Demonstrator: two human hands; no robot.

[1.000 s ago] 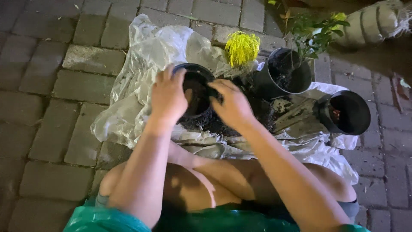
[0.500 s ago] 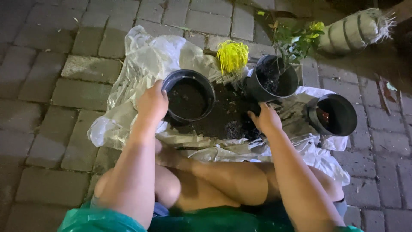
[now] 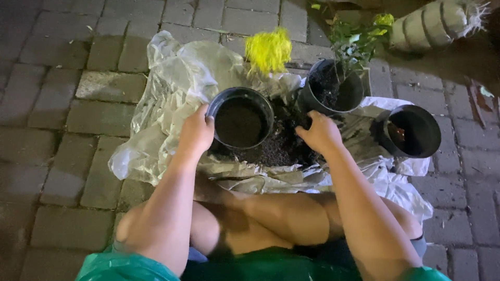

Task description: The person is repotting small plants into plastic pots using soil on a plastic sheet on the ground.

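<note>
A black round pot [image 3: 241,120] partly filled with dark soil stands upright on a crumpled clear plastic sheet [image 3: 172,88]. My left hand [image 3: 197,130] grips its left rim. To the pot's right lies a heap of loose dark soil [image 3: 278,148]. My right hand [image 3: 319,133] rests on that heap with curled fingers, close to the base of a second black pot [image 3: 330,88] that holds a small green plant [image 3: 354,41].
A third black pot [image 3: 411,130] lies tilted at the right on the sheet. A tuft of yellow fibres [image 3: 268,49] sits behind the pots. A pale ribbed object [image 3: 437,28] lies at the top right. Brick paving surrounds the sheet; my bent legs are below it.
My right hand left the soil-filled pot and dropped to the soil heap on its right. The left hand shifted from the pot's top to its left rim. The view moved slightly.
</note>
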